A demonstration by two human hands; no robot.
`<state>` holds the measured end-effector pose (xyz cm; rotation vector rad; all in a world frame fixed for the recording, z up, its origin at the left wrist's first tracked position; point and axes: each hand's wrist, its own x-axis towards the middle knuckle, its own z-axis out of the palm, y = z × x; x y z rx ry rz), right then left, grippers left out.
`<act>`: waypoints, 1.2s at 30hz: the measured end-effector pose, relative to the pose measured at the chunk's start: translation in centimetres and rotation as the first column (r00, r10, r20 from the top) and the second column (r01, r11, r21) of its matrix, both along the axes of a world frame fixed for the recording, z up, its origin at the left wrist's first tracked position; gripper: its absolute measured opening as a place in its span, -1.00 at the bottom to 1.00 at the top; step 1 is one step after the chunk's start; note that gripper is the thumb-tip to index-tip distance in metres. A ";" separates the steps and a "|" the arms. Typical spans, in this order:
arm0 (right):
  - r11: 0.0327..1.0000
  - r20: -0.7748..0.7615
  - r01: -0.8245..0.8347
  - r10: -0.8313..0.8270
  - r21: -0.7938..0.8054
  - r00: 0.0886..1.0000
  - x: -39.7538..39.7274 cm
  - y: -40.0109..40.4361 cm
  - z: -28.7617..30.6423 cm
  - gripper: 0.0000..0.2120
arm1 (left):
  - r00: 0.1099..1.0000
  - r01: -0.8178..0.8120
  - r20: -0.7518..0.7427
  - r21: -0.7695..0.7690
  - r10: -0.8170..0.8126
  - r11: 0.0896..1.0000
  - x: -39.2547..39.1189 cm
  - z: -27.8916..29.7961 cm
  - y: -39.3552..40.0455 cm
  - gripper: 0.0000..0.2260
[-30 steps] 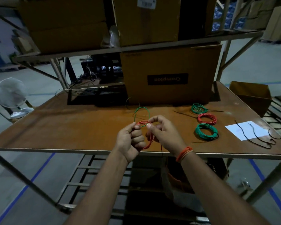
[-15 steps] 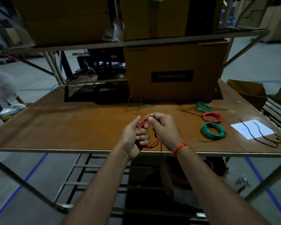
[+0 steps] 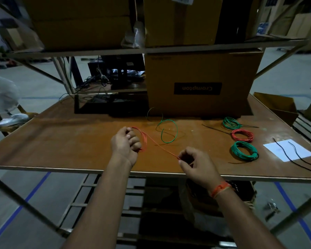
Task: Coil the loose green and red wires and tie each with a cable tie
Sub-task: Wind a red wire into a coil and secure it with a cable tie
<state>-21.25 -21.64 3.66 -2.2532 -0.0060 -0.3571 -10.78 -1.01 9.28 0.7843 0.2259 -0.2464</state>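
Note:
My left hand (image 3: 126,142) grips a small coil of red wire (image 3: 144,141) above the brown table (image 3: 61,141). A loose strand of that wire runs down to the right, where my right hand (image 3: 196,164) pinches its end. A loose green wire (image 3: 167,130) lies curled on the table behind my hands. At the right lie finished coils: a green coil (image 3: 231,122), a red coil (image 3: 242,135) and a larger green coil (image 3: 243,151). Black cable ties (image 3: 294,155) lie across a white paper (image 3: 288,149) at the far right.
A large cardboard box (image 3: 201,81) stands at the back of the table, with a dark tray (image 3: 109,106) to its left. A shelf with more boxes (image 3: 79,24) hangs overhead. An open carton (image 3: 276,105) sits off the right edge, a fan (image 3: 4,99) at the left.
My hands were together on the red coil. Now my right hand has pulled away to the right and toward me, drawing out a strand of red wire. The view has shifted slightly.

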 end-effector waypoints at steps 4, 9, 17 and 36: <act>0.941 0.150 -0.113 0.167 -0.318 0.974 -0.3 1.3 1.6 -0.94 | 0.985 -0.057 0.170 0.280 0.008 0.958 -0.6 -0.7 -1.0 -0.72; 0.894 0.345 -0.105 0.273 -0.435 0.898 0.1 2.5 4.5 -0.98 | 0.913 -0.046 0.355 0.579 -0.201 0.814 -3.4 -0.9 -2.9 -0.70; 0.943 0.329 -0.174 0.266 -0.282 0.906 0.8 1.2 6.6 -0.88 | 0.809 0.106 0.345 0.711 -0.476 0.695 -4.3 -0.9 -2.9 -0.70; 0.737 0.084 -0.144 0.118 0.660 0.989 1.5 3.9 2.6 -0.79 | 0.833 0.501 0.142 0.213 -0.534 0.839 -5.2 -2.1 -2.0 -0.63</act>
